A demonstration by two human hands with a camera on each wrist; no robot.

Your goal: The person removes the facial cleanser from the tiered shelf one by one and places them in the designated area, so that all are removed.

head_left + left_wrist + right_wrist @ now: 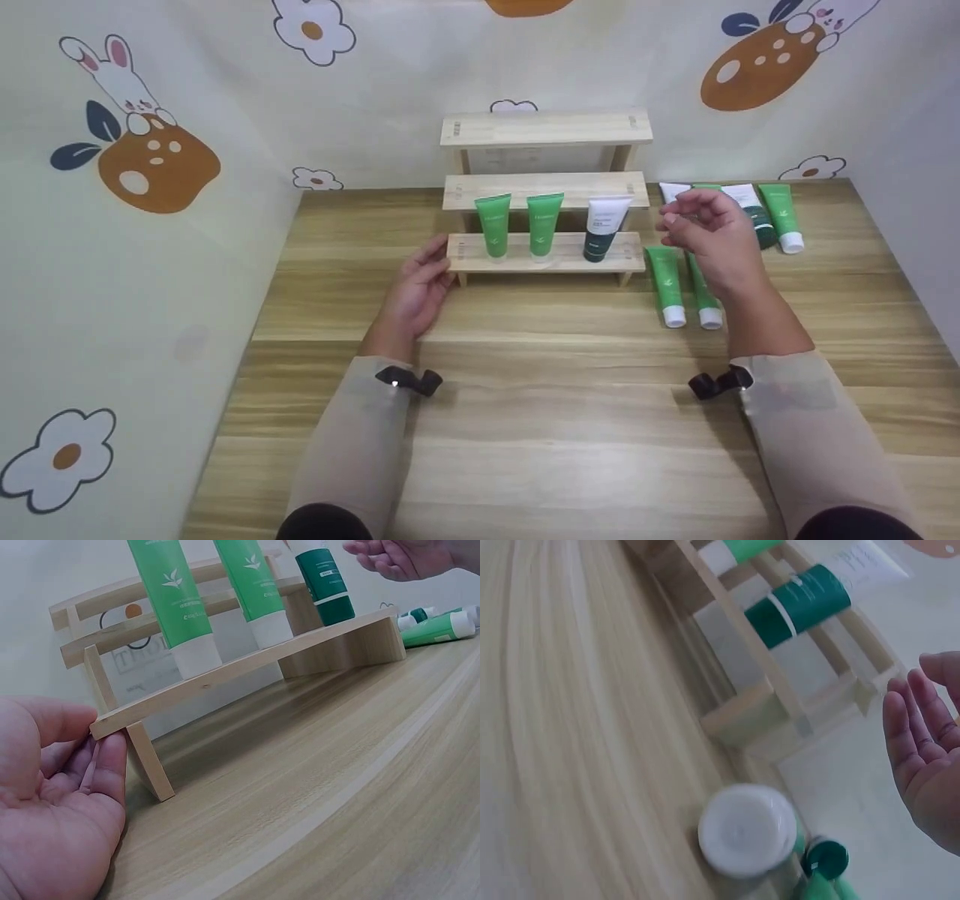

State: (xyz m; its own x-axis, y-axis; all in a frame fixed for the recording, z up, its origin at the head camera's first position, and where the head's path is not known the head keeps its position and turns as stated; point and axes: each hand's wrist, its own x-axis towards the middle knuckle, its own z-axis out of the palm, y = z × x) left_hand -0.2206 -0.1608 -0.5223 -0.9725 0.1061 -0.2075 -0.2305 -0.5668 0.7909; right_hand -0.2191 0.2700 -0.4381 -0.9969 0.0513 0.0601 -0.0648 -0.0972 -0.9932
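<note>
A three-step wooden display rack (546, 129) stands against the back wall. On its lowest step, two green tubes (493, 227) (544, 226) and one white-and-dark-green tube (606, 227) stand upright on their caps. My left hand (416, 292) grips the left end of that step, fingers above and below the board in the left wrist view. Right of the rack, my right hand (720, 244) hovers with loosely bent fingers and holds nothing. Beneath and around it lie more tubes, among them a green tube (666, 285) with a white cap; the hand partly hides several.
A green tube (781, 217) and a white-and-dark-green tube (761, 226) lie near the back right of the wooden table (525, 420). Printed wall panels (390, 97) close off the back and sides. The rack's middle step (540, 187) and top step are bare.
</note>
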